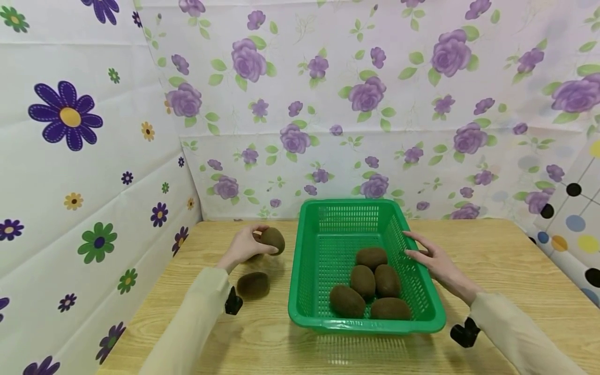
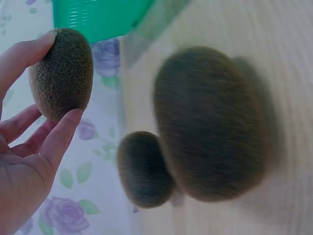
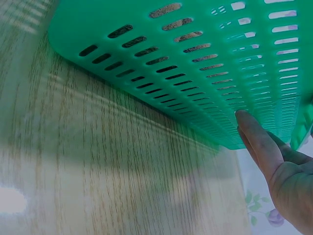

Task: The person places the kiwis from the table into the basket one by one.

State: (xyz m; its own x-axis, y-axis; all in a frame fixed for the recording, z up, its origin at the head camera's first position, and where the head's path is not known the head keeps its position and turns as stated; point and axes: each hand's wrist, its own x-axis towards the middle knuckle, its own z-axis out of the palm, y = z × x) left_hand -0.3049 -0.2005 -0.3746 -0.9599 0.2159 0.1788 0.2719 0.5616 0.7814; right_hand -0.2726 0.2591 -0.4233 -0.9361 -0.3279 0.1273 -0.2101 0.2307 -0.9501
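Observation:
My left hand (image 1: pixel 246 244) pinches a brown fuzzy kiwi (image 1: pixel 273 240) between thumb and fingers, left of the green basket (image 1: pixel 296 291). In the left wrist view, this held kiwi (image 2: pixel 63 73) is off the table. A second kiwi (image 1: pixel 253 285) lies on the wood below that hand, and another (image 2: pixel 144 169), mostly hidden by the hand in the head view, rests beyond it. Several kiwis (image 1: pixel 362 281) lie in the basket's near right part. My right hand (image 1: pixel 436 263) holds the basket's right rim, some fingers against the outer slotted wall (image 3: pixel 195 63).
The wooden table (image 1: pixel 473 245) carries the basket near its middle. A flowered sheet (image 1: pixel 319 166) hangs behind the table, and another patterned sheet (image 1: pixel 98 182) stands along the left side. Dark wrist cameras (image 1: pixel 465 332) sit on both sleeves.

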